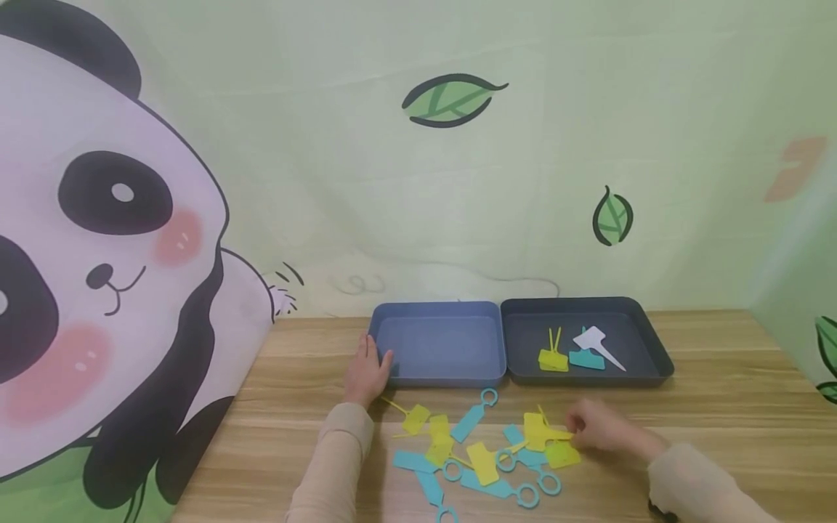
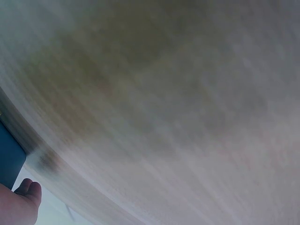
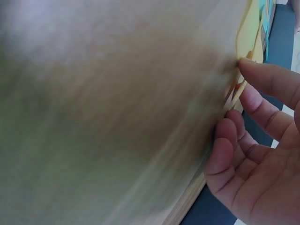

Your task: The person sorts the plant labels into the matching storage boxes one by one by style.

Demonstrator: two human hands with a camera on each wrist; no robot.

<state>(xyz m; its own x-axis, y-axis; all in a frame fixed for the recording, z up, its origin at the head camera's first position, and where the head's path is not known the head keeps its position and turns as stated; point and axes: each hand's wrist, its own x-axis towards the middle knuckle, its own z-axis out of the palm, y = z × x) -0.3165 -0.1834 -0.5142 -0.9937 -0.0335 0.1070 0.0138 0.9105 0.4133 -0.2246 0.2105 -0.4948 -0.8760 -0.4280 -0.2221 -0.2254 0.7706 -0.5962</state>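
My right hand (image 1: 604,427) pinches the stem of a yellow T-shaped plant label (image 1: 536,431) between thumb and forefinger, at the right end of a loose pile. In the right wrist view, yellow plastic (image 3: 248,35) shows at the thumb tip, the other fingers loosely bent. Another yellow label (image 1: 564,455) lies just below it. At the far left my left hand (image 1: 366,372) rests along the side of the blue tray (image 1: 439,382), fingers extended and thumb by the near corner. The left wrist view catches only part of that hand (image 2: 21,206) beside the tray.
Several teal ring-ended tags (image 1: 468,423) and yellow labels (image 1: 482,463) lie spread over the wooden table (image 1: 288,341). Against the blue tray stands a dark grey tray (image 1: 523,319), holding yellow labels (image 1: 553,361), a teal label (image 1: 586,359) and a white label (image 1: 593,337). A printed cloth hangs behind.
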